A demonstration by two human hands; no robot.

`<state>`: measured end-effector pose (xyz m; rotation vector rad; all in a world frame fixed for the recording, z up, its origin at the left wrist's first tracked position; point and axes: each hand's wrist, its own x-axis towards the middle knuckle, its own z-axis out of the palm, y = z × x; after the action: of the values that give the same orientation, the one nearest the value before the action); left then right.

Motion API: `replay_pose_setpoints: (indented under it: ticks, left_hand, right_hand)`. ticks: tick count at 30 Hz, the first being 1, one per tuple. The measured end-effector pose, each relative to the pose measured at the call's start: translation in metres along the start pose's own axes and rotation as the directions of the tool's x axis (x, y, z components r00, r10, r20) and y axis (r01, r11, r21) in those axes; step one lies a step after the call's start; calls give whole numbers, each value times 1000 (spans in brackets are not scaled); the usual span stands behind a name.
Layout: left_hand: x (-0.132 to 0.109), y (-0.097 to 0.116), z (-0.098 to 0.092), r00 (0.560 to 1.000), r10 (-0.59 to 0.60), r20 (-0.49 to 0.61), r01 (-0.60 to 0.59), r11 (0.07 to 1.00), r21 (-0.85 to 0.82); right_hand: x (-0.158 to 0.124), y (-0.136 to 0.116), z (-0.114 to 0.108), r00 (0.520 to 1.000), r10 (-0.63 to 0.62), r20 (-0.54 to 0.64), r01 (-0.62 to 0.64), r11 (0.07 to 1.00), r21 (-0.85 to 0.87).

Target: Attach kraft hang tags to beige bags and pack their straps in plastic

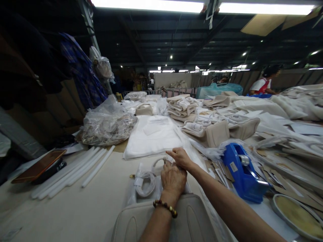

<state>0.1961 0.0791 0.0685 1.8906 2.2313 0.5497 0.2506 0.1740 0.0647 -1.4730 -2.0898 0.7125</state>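
Observation:
A beige handbag (193, 218) with stitched curved seams lies at the table's near edge, below my hands. From its far side a wrapped, coiled strap (146, 185) extends, bound with white wrapping, with a small brass-coloured clip at its left. My left hand (173, 176), a beaded bracelet at the wrist, is closed over the wrapped part right of that coil. Against it sits my right hand (180, 158), index finger pointing left and the other fingers curled. What both hands grip is hidden beneath them. Just beyond them lies a stack of white bags (151, 137).
White tubes (98, 166) lie at left near a brown flat case (39, 166). A blue tape dispenser (242, 174) and a roll of tape (297, 215) are at right. Folded beige bags (183, 106) and a clear plastic bundle (107, 124) stand farther back. A person (263, 84) works at far right.

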Motion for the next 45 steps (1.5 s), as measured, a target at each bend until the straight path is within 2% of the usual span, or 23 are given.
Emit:
replay_pose_setpoints:
  ticks: [8,13,17,20,21,23,25,27,29,32,35,40,45]
  left_hand:
    - [-4,-7,6,999,44,-6,-44,998,-42]
    - [-7,-4,9,998,57,19,-55,996,-68]
    - [-10,-9,-6,996,60,63,-52,991,-120]
    - [-13,-37,-32,996,85,1,-83,984,-159]
    - [-14,-51,-41,998,48,-44,-55,986,-160]
    - [-14,-83,-56,982,-137,-132,114,980,-165]
    - [-12,-113,-62,959,-269,-93,247,949,-195]
    - [-9,-134,-60,952,-306,30,304,920,-249]
    - [-7,-144,-54,941,-317,123,339,888,-309]
    - [-6,-141,-48,928,-344,146,374,848,-375]
    - [-6,-133,-49,932,-332,144,361,828,-430]
    - [-7,-133,-49,952,-242,187,303,829,-470]
    - [-8,-140,-41,939,-231,254,322,848,-421]
  right_hand:
    - [6,1,5,999,22,-24,-24,997,-67]
    - [5,-2,3,1000,25,-8,-26,984,-177]
    - [-5,-13,-10,997,-48,53,62,949,-309]
    - [-16,-33,-15,987,-154,41,157,902,-401]
    - [-19,-42,-14,980,-192,45,193,889,-416]
    - [-24,-62,-4,962,-255,97,272,870,-411]
    - [-26,-82,13,943,-281,176,328,863,-383]
    - [-25,-98,34,932,-268,245,344,867,-361]
    - [-23,-109,53,931,-225,289,321,880,-350]
    - [-17,-118,70,943,-143,301,248,904,-347]
    - [-12,-124,71,951,-89,297,194,918,-347]
    - [-13,-129,65,938,-148,313,254,908,-334]
    - [-13,-123,69,931,-184,315,287,902,-324]
